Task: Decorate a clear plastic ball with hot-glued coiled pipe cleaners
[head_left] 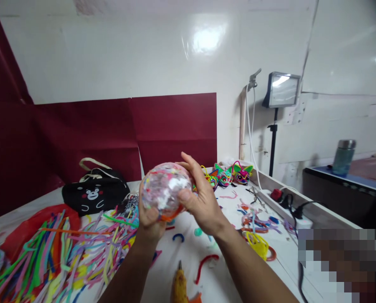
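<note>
A round, shiny ball, whitish and see-through with red, pink, yellow and blue bits, is held up over the table. My left hand cups it from the lower left, thumb on its front. From the right, my right hand grips it, thumb on the front and fingers behind or over the top. An orange strip shows along the ball's underside. Below lies a yellow tool with a pointed metal tip, like a glue gun. A dark blue pipe cleaner piece and a red one lie near it.
Many coloured pipe cleaners spread across the left. Behind them sits a black bag. Colourful animal-face ornaments stand at the back right, near scissors, scraps and a power strip. A lamp stands beyond the table edge.
</note>
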### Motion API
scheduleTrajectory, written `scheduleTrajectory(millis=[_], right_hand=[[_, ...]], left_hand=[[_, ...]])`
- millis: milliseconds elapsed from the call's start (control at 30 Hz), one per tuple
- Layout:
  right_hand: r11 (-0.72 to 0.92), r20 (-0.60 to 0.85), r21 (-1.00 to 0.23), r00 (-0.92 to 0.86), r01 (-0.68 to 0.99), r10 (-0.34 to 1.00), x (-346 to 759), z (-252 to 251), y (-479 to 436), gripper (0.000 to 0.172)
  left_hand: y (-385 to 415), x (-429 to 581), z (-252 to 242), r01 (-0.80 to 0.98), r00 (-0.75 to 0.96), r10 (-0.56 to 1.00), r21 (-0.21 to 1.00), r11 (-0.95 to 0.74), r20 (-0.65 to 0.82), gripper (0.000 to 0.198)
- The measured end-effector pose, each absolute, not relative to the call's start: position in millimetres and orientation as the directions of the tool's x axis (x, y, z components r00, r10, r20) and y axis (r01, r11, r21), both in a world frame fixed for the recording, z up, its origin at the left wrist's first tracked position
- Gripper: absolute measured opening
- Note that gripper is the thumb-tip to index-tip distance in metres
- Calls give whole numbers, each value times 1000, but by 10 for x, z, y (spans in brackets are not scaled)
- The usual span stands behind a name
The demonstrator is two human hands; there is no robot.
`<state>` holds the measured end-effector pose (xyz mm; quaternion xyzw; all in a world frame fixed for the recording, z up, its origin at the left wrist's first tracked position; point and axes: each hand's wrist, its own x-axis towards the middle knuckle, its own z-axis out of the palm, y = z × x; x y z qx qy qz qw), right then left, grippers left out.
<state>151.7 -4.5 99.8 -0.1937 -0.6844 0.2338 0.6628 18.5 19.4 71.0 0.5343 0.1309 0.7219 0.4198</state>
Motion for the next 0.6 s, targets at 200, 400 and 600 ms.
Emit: scheduleTrajectory(millis=[200,400,600], right_hand=[[696,707,-705,-219,-138,673,1734,1022,67,93],[713,672,-699,-300,42,677,1665,957,180,114],[783,735,-593,-271,190,622,1568,901,351,102]], left_hand=[[253,189,734,-688,-104,906,629,-363,410,51],[287,194,690,-680,-29,947,688,-254,320,58],[321,234,649,-670,-58,958,700,-247,282,53]])
